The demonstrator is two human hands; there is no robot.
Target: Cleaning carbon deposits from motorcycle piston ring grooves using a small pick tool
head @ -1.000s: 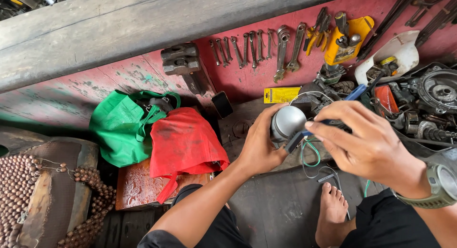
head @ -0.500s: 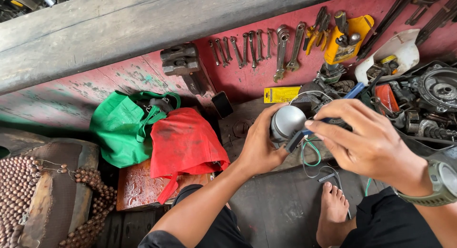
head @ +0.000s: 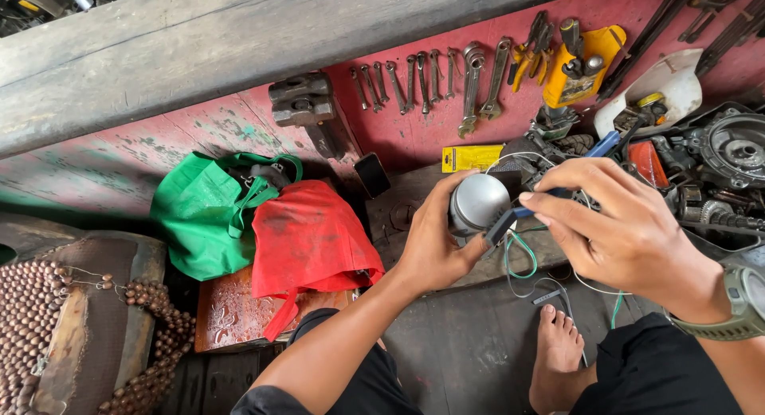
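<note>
Sitting on the floor with the red board stretched across the top, from 10 to 2 o'clock. The green bag and the red bag slump at 9 o'clock from my hands, touching each other. A row of wrenches lies at 12. The engine parts pile up at 3 o'clock. My left hand is wrapped around the round grey housing, fingers curled on its side, dead centre of the view. My right hand is at 3 o'clock of it, thumb and fingers pinched shut on a blue-handled tool. The green wire loops just under at 6.
</note>
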